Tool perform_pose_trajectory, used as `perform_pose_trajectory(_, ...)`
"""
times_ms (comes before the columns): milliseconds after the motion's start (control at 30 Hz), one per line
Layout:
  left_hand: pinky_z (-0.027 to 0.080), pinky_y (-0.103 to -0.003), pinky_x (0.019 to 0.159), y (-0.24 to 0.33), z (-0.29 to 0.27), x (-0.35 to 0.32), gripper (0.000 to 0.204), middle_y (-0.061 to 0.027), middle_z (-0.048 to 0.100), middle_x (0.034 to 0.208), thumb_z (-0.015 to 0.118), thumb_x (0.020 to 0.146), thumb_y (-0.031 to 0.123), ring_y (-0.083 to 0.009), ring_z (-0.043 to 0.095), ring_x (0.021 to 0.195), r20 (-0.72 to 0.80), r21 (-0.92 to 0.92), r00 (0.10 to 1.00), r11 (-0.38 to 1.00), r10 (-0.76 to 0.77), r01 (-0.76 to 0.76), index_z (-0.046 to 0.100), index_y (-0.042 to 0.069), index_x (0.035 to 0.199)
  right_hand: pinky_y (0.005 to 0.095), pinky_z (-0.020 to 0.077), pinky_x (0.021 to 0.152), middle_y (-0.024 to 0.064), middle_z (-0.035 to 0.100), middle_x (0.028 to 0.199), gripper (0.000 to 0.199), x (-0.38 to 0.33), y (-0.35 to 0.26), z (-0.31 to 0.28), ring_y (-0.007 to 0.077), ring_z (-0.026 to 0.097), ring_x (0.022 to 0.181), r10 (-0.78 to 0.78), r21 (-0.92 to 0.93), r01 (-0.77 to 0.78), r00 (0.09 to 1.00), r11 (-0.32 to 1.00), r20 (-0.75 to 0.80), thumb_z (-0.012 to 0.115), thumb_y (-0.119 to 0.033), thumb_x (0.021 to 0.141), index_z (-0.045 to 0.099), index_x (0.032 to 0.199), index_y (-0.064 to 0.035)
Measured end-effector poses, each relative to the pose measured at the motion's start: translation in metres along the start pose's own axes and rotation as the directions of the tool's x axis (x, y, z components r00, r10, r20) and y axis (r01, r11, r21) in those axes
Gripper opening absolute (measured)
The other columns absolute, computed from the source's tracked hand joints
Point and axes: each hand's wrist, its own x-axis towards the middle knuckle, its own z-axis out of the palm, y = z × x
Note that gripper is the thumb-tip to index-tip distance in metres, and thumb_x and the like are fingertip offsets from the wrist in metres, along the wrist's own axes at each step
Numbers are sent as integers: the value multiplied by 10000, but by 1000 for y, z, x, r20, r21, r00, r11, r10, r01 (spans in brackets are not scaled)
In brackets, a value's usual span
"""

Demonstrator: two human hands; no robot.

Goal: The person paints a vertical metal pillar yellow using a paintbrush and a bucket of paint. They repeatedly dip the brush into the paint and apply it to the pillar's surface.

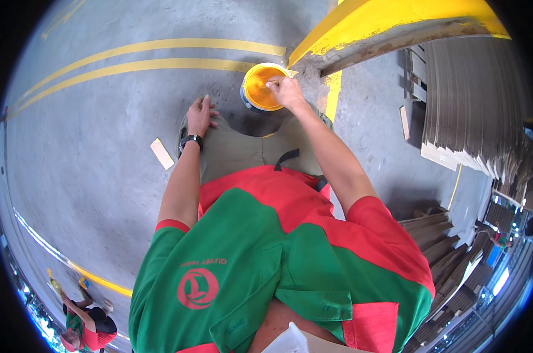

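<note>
A round pail [245,97] with a white rim and a dark bluish side stands on the floor between my knees. Yellow-orange paint [258,86] shows inside it. My right hand [286,92] reaches over the pail's right side, its fingers closed and pointing down toward the paint. Whatever they grip is too small or hidden to make out. My left hand [201,114] lies on my left knee, holding nothing, its fingers stretched and apart. A dark watch [192,139] is on that wrist.
A yellow-painted beam [390,26] rises beyond the pail at right. Stacked cardboard sheets [472,100] stand far right. A pale flat strip [161,154] lies left of my knee. Yellow lines [178,43] cross the grey floor. Another person [87,323] crouches at lower left.
</note>
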Motion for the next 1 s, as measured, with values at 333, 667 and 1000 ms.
perform_pose_trajectory(333, 592, -378, 705, 3, 2, -40, 527, -158, 747, 953, 603, 1012, 432, -217, 713, 737, -51, 221, 980, 959, 193, -177, 650, -30, 1260, 393, 560, 896, 183, 749, 1107, 248, -53, 20, -32, 319, 734, 1036, -327, 102, 343, 933, 934, -149, 695, -241, 978, 756, 1147, -70)
perform_pose_trajectory(667, 555, -313, 786, -19, -17, -117, 345, -100, 715, 831, 482, 1089, 253, -163, 664, 764, -33, 194, 908, 894, 418, -404, 681, -27, 1053, 456, 561, 815, 243, 734, 983, 259, -51, 41, -5, 404, 725, 931, -234, 78, 238, 970, 968, -66, 712, -245, 944, 762, 1101, -45)
perform_pose_trajectory(1000, 510, -486, 769, -29, -27, -93, 498, -219, 694, 920, 441, 1060, 474, -378, 655, 801, 49, 531, 947, 795, 316, -293, 635, 25, 965, 501, 535, 877, 245, 717, 1050, 432, -42, 33, -14, 428, 680, 1024, -49, 229, 113, 962, 967, -268, 584, -444, 1008, 743, 1120, -58)
